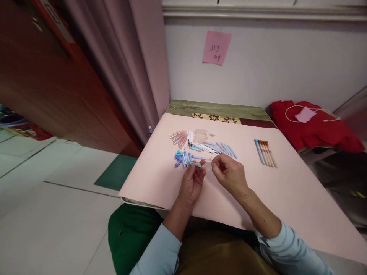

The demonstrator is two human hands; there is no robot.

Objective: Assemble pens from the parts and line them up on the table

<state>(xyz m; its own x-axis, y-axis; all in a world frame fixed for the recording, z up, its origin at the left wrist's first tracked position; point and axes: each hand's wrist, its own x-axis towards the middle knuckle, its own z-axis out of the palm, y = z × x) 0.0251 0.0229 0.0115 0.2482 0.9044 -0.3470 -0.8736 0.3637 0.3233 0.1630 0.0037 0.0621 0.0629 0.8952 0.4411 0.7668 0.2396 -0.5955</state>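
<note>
blue tube [196, 164], pinched over pink!

left hand [192, 185] grips it, slim and smooth, over the flat pink sheet [156, 172]; right hand [231, 172] pinches a thin, pale piece [208, 160] just beside. beyond: chunky blue pieces [178, 154] heaped, rounded lilac barrels [226, 149] slanting, white rods [189, 138] bunched.

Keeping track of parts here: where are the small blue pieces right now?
In the head view, the small blue pieces lie left of centre on the pink sheet, just left of the blue tubes, beyond the left hand.
</note>
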